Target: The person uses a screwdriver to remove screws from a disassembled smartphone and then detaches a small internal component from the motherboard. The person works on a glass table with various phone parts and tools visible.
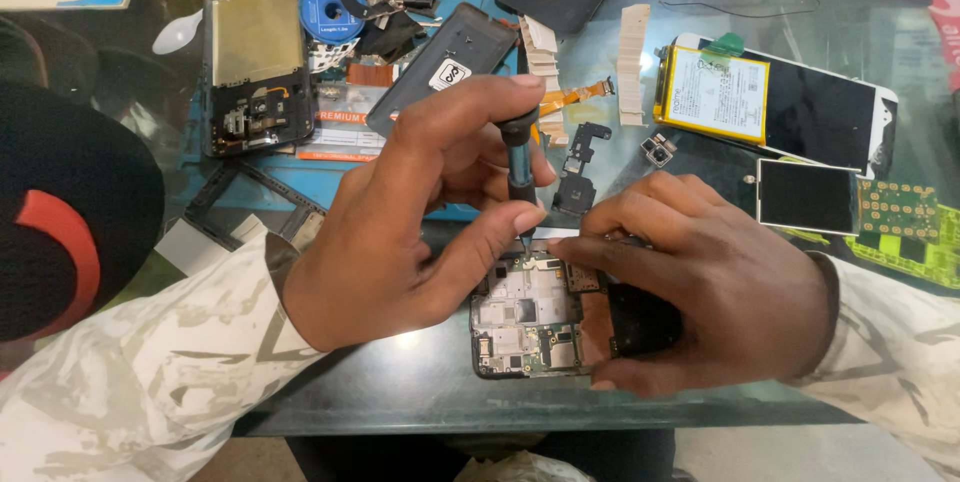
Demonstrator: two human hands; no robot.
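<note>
The opened black smartphone (pixel 530 317), its back cover off, serves as a shallow case: inside lie a silver-shielded circuit board and small black and grey components, and it rests on the glass-topped table (pixel 400 382) near its front edge. The left hand (pixel 400 232) grasps a slim dark-handled precision screwdriver (pixel 519 167) upright, forefinger capping its top, the tip touching the phone's upper edge. The right hand (pixel 700 282) clamps down on the phone's right side, fingertips pressed at its top rim. Further back lie one second opened phone frame with a gold-coloured plate (pixel 257 67), two loose black back covers (pixel 450 62), one yellow-edged flat battery (pixel 715 92) on a white-framed screen panel (pixel 830 127), one small dark display (pixel 805 195), and one blue solder-wick spool (pixel 332 12).
</note>
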